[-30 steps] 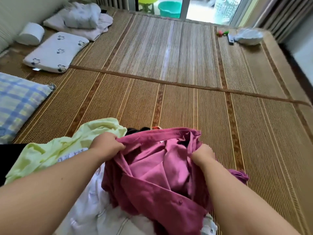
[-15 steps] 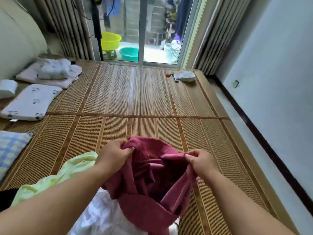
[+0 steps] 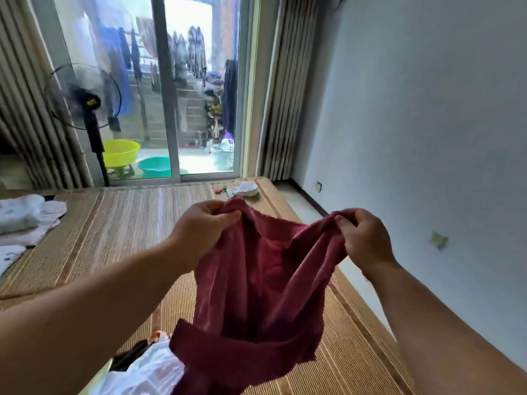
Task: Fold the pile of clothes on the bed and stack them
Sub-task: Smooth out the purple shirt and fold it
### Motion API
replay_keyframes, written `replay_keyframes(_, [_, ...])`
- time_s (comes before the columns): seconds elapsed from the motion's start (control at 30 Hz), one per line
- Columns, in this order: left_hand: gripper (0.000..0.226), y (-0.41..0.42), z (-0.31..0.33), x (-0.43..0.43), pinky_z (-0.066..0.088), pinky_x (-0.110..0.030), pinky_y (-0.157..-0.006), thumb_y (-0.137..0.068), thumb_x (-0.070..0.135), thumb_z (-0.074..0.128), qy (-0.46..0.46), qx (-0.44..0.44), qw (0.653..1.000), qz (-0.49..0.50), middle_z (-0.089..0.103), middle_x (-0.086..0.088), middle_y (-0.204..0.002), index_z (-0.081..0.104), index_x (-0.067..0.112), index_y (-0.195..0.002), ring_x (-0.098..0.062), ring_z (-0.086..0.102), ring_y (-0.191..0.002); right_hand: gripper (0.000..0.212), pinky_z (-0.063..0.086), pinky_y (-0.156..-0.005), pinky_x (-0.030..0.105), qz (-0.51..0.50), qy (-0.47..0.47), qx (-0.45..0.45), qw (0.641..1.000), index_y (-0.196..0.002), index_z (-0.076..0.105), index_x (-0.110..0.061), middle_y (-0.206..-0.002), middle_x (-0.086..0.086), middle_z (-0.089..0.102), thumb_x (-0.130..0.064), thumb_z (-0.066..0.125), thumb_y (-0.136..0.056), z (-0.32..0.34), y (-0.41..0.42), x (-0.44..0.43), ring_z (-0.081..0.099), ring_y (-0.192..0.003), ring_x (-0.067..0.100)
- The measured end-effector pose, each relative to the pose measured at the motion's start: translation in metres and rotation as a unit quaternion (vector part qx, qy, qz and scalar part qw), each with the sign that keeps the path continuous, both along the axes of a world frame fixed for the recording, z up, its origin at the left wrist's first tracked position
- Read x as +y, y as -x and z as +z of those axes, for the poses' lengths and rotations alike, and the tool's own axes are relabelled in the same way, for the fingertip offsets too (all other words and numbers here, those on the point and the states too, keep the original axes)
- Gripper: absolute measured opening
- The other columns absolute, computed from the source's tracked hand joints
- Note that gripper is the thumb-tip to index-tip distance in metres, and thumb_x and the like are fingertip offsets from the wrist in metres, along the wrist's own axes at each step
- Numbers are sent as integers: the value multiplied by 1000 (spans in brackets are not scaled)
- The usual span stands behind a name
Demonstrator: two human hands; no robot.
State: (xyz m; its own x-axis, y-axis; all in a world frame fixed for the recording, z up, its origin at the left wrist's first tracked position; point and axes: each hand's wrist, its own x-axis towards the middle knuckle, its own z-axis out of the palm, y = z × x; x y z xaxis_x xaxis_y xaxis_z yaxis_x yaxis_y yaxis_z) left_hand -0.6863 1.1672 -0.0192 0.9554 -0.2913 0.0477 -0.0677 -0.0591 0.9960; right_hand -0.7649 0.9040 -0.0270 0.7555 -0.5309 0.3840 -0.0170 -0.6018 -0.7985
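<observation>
Holding a crumpled maroon woven-cloth garment (image 3: 262,280) up in the air at the centre of the view, above the bed covered with a striped straw mat (image 3: 128,223). Gripping its top edge at two spots: left hand (image 3: 199,226) at about 10 o'clock of the cloth, right hand (image 3: 362,238) at about 2 o'clock. Curling the fingers (image 3: 342,223) of both hands round bunched fabric, thumbs pressing on top.

Holding the hands apart and high, probably so the cloth's own weight pulls it open and shows which edge is which. Sagging in a deep dip between the two grips, so not pulled taut. Hanging down toward 6 o'clock, lower end bunching near the rest of the pile; touching it or not, impossible to tell.

Lying at 7 o'clock, low in the view: a thin white cloth garment (image 3: 148,369) with a dark piece beside it, waiting for folding. Resting at 9 o'clock, well apart: pale folded bedding (image 3: 25,218).

Judging the step in hand as opening out and finding the garment's shape; folding proper not yet begun, nothing stacked in view. Likely aiming for the stretch of mat ahead at 12 o'clock for laying the cloth flat.
</observation>
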Motion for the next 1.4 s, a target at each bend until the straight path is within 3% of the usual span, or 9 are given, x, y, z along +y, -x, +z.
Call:
replay_keyframes(0.13, [9, 12, 26, -68, 54, -31, -63, -83, 15, 71, 44, 8, 999, 2, 70, -7, -71, 76, 19, -78, -20, 64, -60, 9, 51, -73, 23, 43, -9, -8, 999, -91, 65, -24, -87, -7, 65, -15, 62, -92, 13, 10, -57, 62, -83, 10])
replay_keyframes(0.3, [14, 27, 32, -155, 49, -21, -47, -87, 8, 64, 86, 15, 995, 50, 65, -4, -60, 72, 13, -76, -14, 60, -47, 14, 43, -47, 9, 95, -62, 9, 993, -75, 67, -25, -73, -9, 67, -13, 70, -81, 9, 4, -138, 64, -61, -1])
replay_keyframes(0.57, [11, 32, -17, -233, 53, -28, -53, -83, 10, 68, -14, 33, 991, 126, 69, -9, -68, 73, 15, -76, -18, 64, -57, 6, 52, -61, 32, 147, -68, 117, 980, -73, 65, -23, -75, -3, 66, -18, 66, -76, -35, -10, -228, 64, -72, 16])
replay_keyframes(0.77, [19, 17, -114, -246, 51, -36, -63, -61, 31, 64, -153, 85, 977, 125, 72, -2, -70, 73, 22, -75, -20, 66, -66, 7, 50, -65, 31, 89, -67, 237, 965, -75, 63, -24, -77, -4, 64, -17, 63, -77, -136, -18, -264, 63, -76, 17])
replay_keyframes(0.87, [5, 3, -185, -254, 47, -31, -60, -74, 27, 67, -230, 107, 958, 136, 68, 2, -68, 69, 22, -72, -17, 62, -65, 5, 44, -68, 29, 73, -53, 307, 948, -81, 62, -24, -82, -7, 63, -19, 62, -81, -200, -24, -272, 60, -81, 16])
replay_keyframes(1.07, [14, -9, -314, -270, 37, -24, -52, -81, 24, 63, -353, 141, 922, 74, 62, 9, -68, 59, 29, -68, -6, 58, -66, 10, 32, -69, 24, 95, -22, 411, 906, -86, 57, -26, -83, -11, 56, -18, 62, -87, -322, -26, -267, 54, -86, 14])
replay_keyframes(1.23, [4, -3, -405, -273, 49, -25, -63, -80, 26, 64, -385, 215, 897, 31, 67, 10, -72, 63, 28, -82, -5, 63, -70, 15, 40, -74, 25, 147, -20, 520, 841, -80, 54, -28, -86, -7, 63, -16, 58, -87, -422, -21, -262, 58, -89, 16])
replay_keyframes(1.33, [9, 2, -433, -271, 46, -27, -71, -81, 29, 65, -395, 223, 891, 15, 66, 14, -79, 61, 32, -89, -8, 63, -80, 19, 42, -68, 25, 188, 30, 576, 795, -72, 64, -23, -75, -8, 64, -40, 62, -83, -443, -24, -263, 60, -80, 13])
replay_keyframes(1.4, [12, 7, -439, -269, 42, -26, -72, -82, 32, 65, -403, 213, 890, 17, 67, 13, -85, 63, 32, -94, -10, 64, -88, 40, 45, -69, 29, 161, 116, 542, 816, -71, 68, -16, -78, 2, 64, -53, 58, -82, -444, -33, -264, 61, -79, 20])
